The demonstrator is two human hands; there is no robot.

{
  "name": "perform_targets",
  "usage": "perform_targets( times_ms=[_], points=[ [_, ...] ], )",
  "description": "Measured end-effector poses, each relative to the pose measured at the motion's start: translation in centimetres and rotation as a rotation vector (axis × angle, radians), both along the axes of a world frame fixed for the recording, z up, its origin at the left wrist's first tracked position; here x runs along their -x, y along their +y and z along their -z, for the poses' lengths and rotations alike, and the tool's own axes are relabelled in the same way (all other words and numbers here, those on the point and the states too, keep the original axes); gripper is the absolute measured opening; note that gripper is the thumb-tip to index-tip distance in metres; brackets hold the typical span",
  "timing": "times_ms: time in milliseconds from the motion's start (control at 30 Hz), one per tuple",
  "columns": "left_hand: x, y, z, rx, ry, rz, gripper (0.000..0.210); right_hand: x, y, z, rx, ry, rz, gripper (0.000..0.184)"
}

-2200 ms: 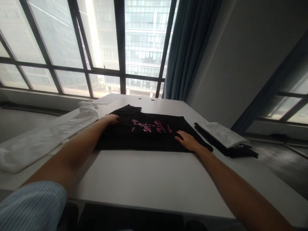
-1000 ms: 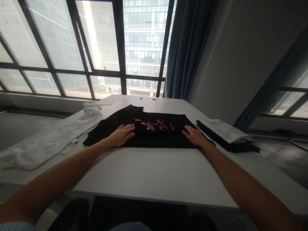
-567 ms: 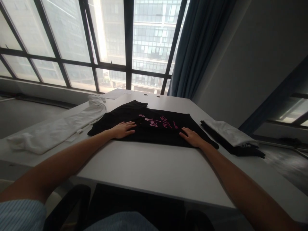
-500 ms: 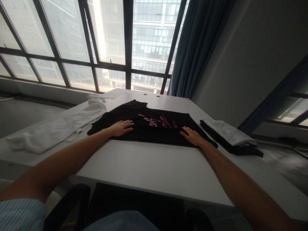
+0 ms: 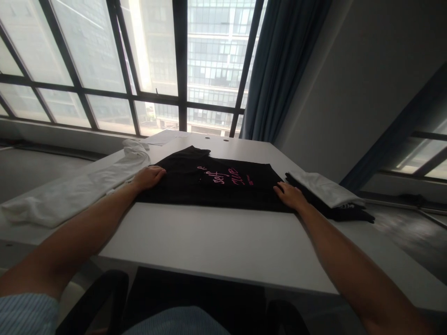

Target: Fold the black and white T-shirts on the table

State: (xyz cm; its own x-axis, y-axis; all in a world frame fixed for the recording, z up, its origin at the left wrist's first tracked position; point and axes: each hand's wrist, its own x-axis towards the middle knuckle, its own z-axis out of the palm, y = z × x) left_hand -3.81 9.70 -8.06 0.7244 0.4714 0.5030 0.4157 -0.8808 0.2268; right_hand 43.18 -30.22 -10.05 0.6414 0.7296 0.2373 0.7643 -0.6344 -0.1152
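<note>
On the black garment (image 5: 206,193), pink lettering (image 5: 220,177) includes the word "self".

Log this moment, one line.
left hand: on black garment, left end; right hand: on it, right end; white garment: to its left; folded stack: to its right

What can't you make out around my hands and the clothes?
All in the head view:
Palms of the left hand and right hand: hidden by the hands' backs, grip unclear.
Underside of the black shirt: hidden by its upper layer.
Smallest pink print: too small to read.
Dark cloth at right: mostly covered by the folded white cloth.
Left black armrest: cut off by the bottom edge.
</note>
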Motion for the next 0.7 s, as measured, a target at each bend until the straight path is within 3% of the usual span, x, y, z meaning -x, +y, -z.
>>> perform_targets(
  times_ms=[167,300,433,700],
  points=[
    [-4.9,-8.6,-0.4,0.012,0.082,0.297,0.059,7.5,3.5,-1.0,-0.090,-0.075,-0.262,0.061],
    [-7.2,-13.9,0.5,0.059,0.366,0.475,0.060,13.8,6.0,-0.8,-0.025,-0.002,-0.486,0.072],
    [-7.0,-14.2,0.7,0.106,0.529,0.497,0.058,15.3,6.0,-0.8,0.102,0.108,-0.524,0.083],
    [-6.8,-14.5,0.4,0.137,0.531,0.437,0.063,15.6,5.5,-1.4,0.141,0.136,-0.506,0.092]
  ],
)
